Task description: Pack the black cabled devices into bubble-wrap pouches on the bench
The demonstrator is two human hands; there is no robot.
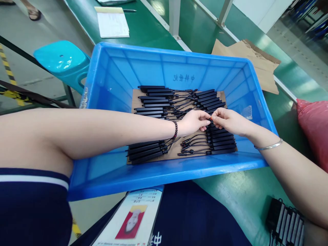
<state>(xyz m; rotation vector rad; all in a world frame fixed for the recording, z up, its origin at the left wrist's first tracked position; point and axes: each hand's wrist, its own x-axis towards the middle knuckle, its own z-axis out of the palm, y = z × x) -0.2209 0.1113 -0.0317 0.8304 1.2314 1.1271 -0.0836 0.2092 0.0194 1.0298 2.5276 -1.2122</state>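
A blue plastic bin sits in front of me, with a brown cardboard sheet on its floor. On the cardboard lie several slim black bar-shaped parts with thin black cords, in two columns. My left hand and my right hand meet over the middle of the right column. Both are closed in a pinch on one small orange piece between their fingertips. A dark bead bracelet is on my left wrist, a silver bangle on my right.
The bin rests on a green work surface. Torn cardboard lies behind it on the right, a paper pad at the back. A red bag is at right, a teal stool at left, a black ribbed block at lower right.
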